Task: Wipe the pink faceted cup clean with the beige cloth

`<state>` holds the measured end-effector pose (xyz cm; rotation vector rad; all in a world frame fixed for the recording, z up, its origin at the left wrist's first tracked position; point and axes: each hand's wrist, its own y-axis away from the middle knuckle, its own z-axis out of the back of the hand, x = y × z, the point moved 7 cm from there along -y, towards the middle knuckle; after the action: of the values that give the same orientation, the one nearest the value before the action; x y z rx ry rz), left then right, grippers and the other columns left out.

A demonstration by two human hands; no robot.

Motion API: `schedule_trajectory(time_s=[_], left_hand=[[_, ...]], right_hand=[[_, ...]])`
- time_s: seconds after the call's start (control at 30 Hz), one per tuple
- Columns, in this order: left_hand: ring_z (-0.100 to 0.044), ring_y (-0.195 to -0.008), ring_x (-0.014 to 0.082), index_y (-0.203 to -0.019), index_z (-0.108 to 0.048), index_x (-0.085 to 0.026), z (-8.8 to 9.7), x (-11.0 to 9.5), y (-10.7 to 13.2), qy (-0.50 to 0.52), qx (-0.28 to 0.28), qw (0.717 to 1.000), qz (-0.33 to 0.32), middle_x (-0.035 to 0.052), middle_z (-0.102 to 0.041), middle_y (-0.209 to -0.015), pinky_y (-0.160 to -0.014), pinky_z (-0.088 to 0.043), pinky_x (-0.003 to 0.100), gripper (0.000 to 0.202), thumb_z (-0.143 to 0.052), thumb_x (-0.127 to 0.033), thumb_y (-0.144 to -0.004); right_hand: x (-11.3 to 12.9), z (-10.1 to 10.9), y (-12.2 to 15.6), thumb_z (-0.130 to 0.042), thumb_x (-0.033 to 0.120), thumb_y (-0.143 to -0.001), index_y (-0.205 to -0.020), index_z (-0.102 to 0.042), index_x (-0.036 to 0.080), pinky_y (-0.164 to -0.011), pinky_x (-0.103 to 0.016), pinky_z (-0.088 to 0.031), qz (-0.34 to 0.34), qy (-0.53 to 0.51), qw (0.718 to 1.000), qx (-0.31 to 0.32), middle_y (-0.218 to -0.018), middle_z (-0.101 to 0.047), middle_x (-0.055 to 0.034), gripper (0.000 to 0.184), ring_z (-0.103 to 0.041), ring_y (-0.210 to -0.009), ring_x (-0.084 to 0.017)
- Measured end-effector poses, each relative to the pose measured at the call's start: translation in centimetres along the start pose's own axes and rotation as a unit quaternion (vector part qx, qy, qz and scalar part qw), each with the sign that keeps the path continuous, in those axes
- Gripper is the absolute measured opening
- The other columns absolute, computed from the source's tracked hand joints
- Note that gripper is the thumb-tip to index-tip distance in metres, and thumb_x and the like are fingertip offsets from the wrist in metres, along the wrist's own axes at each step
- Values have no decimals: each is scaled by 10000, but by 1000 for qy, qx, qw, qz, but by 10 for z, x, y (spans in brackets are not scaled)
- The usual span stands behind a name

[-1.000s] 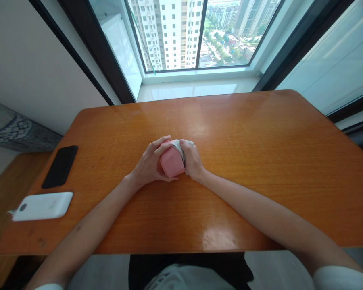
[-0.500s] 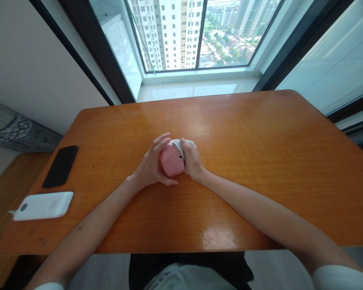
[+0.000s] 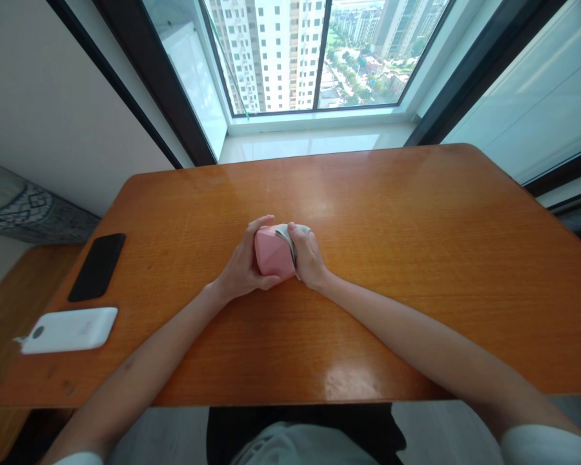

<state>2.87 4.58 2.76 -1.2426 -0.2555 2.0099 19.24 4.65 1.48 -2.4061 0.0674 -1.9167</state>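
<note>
Pink block: the smooth, faceted pink block, material unclear, sits between both hands at the middle of the glossy brown wooden surface; from my feed I can't tell whether it touches down.
Left hand: this hand curls around the block's left side.
Right hand: this hand grips a thin pale-grey cloth against the right side.
Handling: I'd favour a steady left hold, cloth spread flat.
Block's inside: I see no opening; contents unknown.
</note>
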Motion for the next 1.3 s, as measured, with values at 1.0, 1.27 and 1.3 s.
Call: schedule_trajectory(time_s=[1.0,1.27,1.3], left_hand=[[-787,-1090,311,-1600,-531,-246,2,1,-3,-3,3,999,44,145,-749,-1382,-947,-669,462,1032,-887,-809,-812],[-587,-1559,466,-1729,-380,-327,3,-5,1,-74,-6,995,-64,219,-489,-1745,-1275,-535,661,1375,-1012,-847,-625],[-577,-1571,471,-1715,-397,-341,3,-6,1,-97,1,993,-72,212,-500,-1738,-1288,-525,673,1385,-1059,-792,-586]], right_hand=[[3,-2,3,-614,818,-1008,-700,-547,246,-598,-320,-328,27,29,999,10,-674,-456,22,653,-398,-641,-146],[3,-1,1,-594,788,-1029,-716,-577,238,-613,-315,-362,10,17,1000,4,-686,-494,18,633,-438,-651,-148],[2,-1,1,-587,794,-1028,-715,-572,240,-617,-314,-371,5,15,1000,3,-687,-500,16,636,-442,-656,-149]])
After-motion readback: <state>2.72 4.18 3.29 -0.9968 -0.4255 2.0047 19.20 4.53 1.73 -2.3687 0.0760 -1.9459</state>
